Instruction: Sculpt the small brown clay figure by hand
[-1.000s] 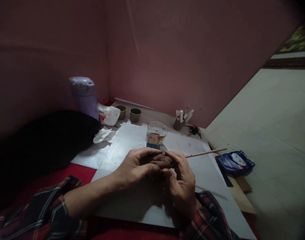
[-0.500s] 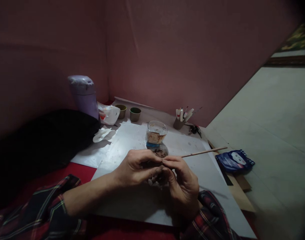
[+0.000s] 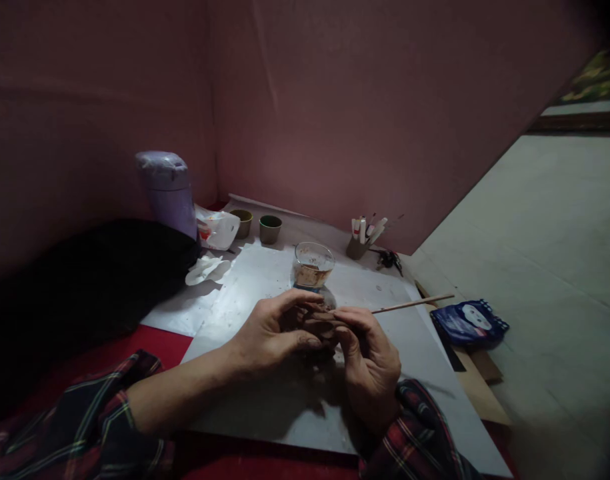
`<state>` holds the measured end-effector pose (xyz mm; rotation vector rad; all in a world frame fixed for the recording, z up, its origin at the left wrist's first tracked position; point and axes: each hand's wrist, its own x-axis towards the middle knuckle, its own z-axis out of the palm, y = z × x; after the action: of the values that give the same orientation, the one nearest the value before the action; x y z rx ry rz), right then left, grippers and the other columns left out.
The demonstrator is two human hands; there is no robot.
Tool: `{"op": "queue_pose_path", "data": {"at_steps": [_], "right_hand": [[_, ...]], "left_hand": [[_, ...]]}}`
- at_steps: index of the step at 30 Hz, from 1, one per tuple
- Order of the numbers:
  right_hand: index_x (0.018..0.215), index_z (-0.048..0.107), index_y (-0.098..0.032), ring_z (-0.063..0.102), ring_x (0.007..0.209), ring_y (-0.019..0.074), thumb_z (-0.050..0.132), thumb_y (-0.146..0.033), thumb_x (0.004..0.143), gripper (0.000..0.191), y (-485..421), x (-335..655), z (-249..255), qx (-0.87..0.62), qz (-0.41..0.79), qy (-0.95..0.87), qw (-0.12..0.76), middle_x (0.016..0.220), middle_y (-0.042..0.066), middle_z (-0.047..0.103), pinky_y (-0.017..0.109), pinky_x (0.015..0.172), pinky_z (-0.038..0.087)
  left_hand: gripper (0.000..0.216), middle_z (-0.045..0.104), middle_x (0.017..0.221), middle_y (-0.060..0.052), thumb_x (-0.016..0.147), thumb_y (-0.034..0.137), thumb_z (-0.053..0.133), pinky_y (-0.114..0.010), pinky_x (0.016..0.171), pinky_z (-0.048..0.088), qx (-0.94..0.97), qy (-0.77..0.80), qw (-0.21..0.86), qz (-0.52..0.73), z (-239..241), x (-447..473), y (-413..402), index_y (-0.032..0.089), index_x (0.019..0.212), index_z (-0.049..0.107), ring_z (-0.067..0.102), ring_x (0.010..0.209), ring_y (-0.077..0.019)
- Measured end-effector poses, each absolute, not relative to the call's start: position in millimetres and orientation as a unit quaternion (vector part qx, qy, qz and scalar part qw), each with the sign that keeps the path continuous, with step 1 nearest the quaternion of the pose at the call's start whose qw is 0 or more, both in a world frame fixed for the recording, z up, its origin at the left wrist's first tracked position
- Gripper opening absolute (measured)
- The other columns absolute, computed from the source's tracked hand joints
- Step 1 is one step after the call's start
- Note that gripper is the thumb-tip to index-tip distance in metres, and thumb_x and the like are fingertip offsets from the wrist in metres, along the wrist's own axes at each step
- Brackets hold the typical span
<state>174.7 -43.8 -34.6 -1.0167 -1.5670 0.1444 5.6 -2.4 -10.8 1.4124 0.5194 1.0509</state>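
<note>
"So, how's the grip?"

"On my feed, the left hand (image 3: 269, 340) and right hand (image 3: 371, 360) are half-curled, thumbs and fingers around a dark brown lump (image 3: 321, 327), over the white sheet (image 3: 255, 280), just before the glass cup (image 3: 313, 267)."

"Anything hidden?"

"Fingers cover the lump's sides; I can't make out its shadowed underside, or the stick's (image 3: 415, 304) left end behind the right hand."

Glass (image 3: 313, 272) behind the lump (image 3: 321, 324); stick (image 3: 415, 304) right; flask (image 3: 172, 203) back left.
</note>
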Motion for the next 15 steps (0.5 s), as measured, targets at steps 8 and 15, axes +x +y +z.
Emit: {"op": "queue_pose_path", "data": {"at_steps": [8, 15], "right_hand": [[0.107, 0.061, -0.023, 0.062, 0.089, 0.0171, 0.054, -0.022, 0.092, 0.016, -42.7, 175.2, -34.5, -0.400, 0.123, -0.688, 0.592, 0.096, 0.004, 0.063, 0.031, 0.077, 0.052], [0.090, 0.063, -0.021, 0.062, 0.081, 0.0139, 0.059, -0.015, 0.089, 0.008, -40.3, 172.4, -32.4, -0.399, 0.171, -0.683, 0.588, 0.086, 0.001, 0.063, 0.027, 0.072, 0.051]], "left_hand": [[0.015, 0.075, 0.082, -0.008, 0.078, 0.021, 0.069, -0.024, 0.066, 0.056, 0.736, 0.231, 0.407, 0.490, -9.4, 0.4, 0.6, 0.012, 0.091, 0.070, 0.070, 0.072, -0.0158], [0.009, 0.073, 0.074, -0.007, 0.077, 0.019, 0.069, -0.021, 0.059, 0.053, 0.729, 0.247, 0.410, 0.490, -13.4, 0.9, 1.3, 0.011, 0.081, 0.071, 0.067, 0.062, -0.0133]]}}
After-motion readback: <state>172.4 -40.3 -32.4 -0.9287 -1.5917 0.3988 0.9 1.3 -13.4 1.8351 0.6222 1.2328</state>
